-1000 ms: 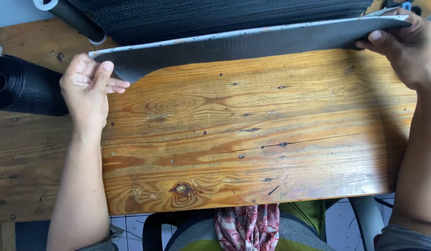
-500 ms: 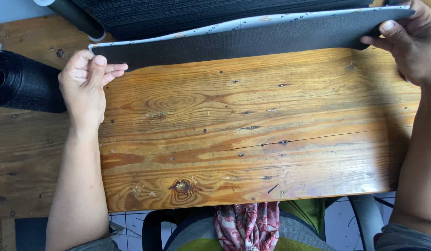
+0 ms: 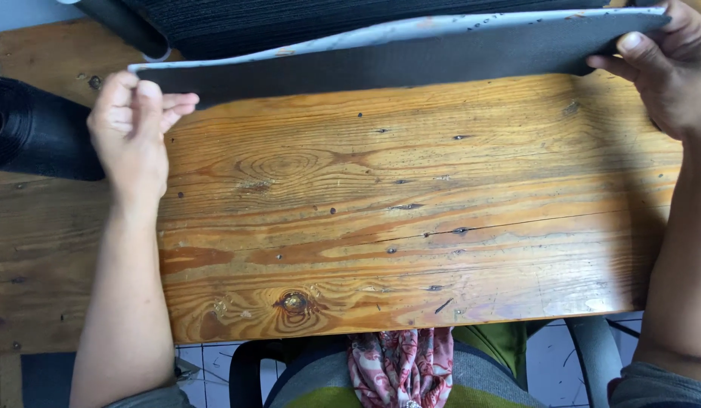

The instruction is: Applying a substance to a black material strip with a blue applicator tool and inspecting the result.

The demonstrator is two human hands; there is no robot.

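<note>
A big wooden board (image 3: pixel 411 219) lies on the table; a black roll (image 3: pixel 33 132) sits at its left; some flowery cloth (image 3: pixel 402 366), maybe a scarf, shows below.

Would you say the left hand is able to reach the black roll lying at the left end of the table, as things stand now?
Probably yes. The left hand hovers by the near-left corner of the dark sheet, and the black roll lies just to its left on the wooden table, with nothing visible between them.

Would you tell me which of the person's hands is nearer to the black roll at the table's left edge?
Left. The left hand hovers just right of the black roll, close beside it, while the right hand grips the dark sheet at the table's far right.
</note>
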